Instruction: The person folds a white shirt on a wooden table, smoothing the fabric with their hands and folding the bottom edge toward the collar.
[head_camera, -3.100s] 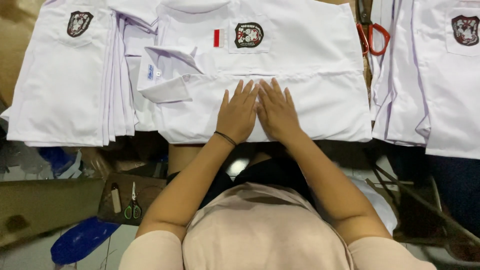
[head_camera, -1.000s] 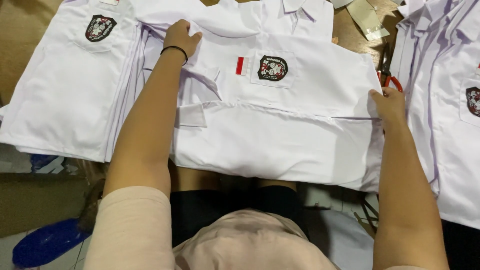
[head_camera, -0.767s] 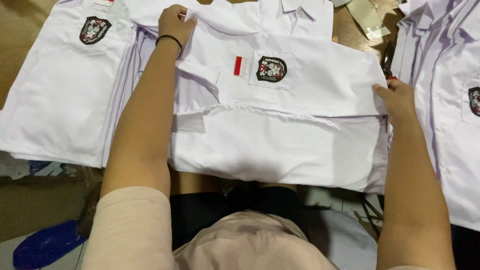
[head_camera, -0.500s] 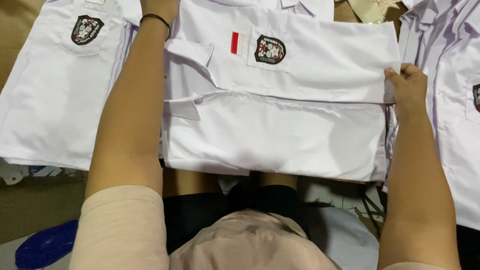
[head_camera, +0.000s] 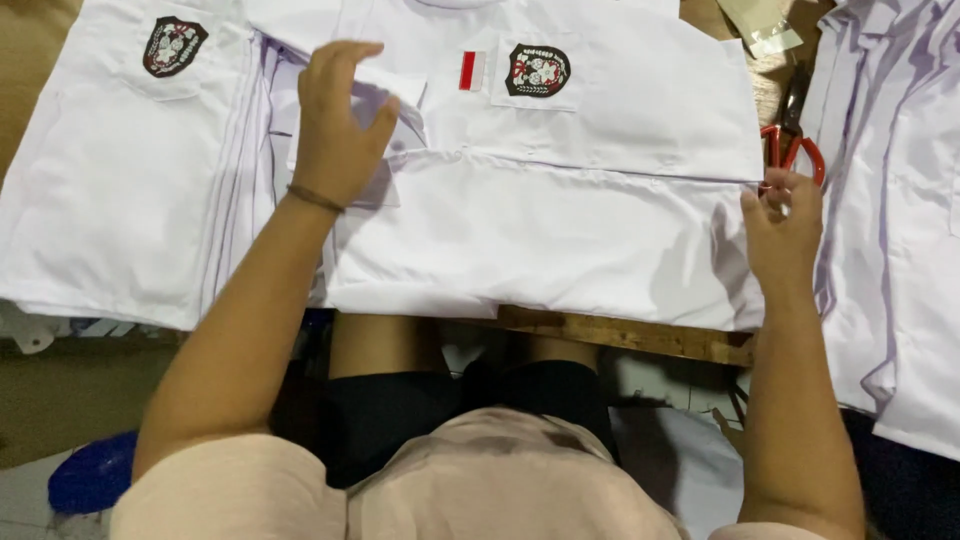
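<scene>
White folded shirt (head_camera: 540, 230) spread flat across the table (head_camera: 640, 335), at twelve o'clock from the lap; dark crest badge and small red-and-white patch on its chest. Left hand (head_camera: 335, 120) open, fingers loose, resting over the folded sleeve at ten o'clock. Right hand (head_camera: 782, 228) pinching the shirt's edge at three o'clock, beside red-handled scissors (head_camera: 795, 150).

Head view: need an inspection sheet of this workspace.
Surface: wooden table edge, mostly covered by shirts.
Job's things: folded white shirt with a crest patch, centre.
Clutter: shirt stack left, more shirts right, red-handled scissors, blue object on the floor.
Hands: left hand flat on the shirt's left side; right hand pinching its right edge.
Cables: nothing seen.
Surroundings: person's lap below the table.
</scene>
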